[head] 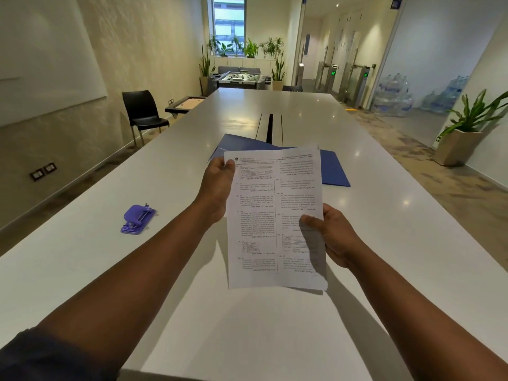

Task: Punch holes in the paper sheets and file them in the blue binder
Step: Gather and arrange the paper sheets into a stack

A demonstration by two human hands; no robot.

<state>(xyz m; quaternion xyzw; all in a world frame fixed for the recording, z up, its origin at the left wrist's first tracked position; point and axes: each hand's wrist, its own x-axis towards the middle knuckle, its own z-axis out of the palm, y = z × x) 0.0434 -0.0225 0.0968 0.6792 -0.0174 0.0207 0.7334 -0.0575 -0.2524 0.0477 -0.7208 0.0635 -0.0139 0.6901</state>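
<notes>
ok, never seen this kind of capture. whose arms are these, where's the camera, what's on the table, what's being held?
No robot here: these are a person's own bare arms, filmed by one wide-angle camera worn on the head, looking forward and down. The left hand grips the upper left edge of the paper sheets, and the right hand pinches their right edge, holding them up above the white table. On the table lie a purple hole punch to the left and an open blue binder behind the sheets. No holes visible yet.
</notes>
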